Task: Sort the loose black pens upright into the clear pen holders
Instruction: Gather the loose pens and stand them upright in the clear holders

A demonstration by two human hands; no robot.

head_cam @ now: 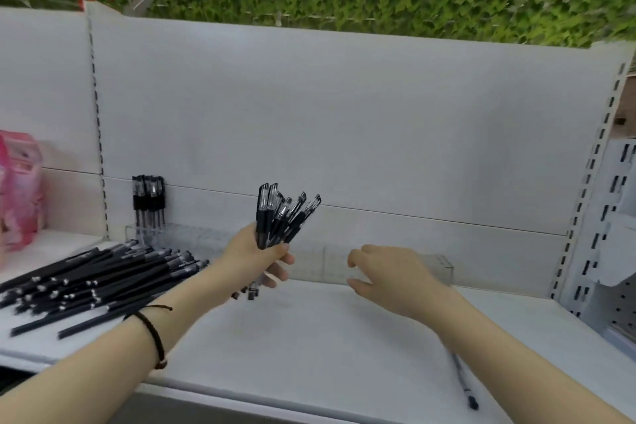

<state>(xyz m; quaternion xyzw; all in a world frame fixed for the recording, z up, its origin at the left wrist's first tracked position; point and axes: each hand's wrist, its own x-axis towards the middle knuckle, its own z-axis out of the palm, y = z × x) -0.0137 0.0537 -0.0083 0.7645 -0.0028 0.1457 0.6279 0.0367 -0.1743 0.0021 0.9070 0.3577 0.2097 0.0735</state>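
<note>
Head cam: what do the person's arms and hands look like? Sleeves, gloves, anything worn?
Left hand and right hand are ungloved, no rings visible. No sleeves in view on either forearm. A thin dark braided bracelet with a small brown bead circles the left wrist; the right wrist is bare.

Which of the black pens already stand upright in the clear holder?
The small cluster at the back left, standing in the clear holder. The pile lies flat, the left hand grips a bunch, and one pen lies alone in front.
</note>
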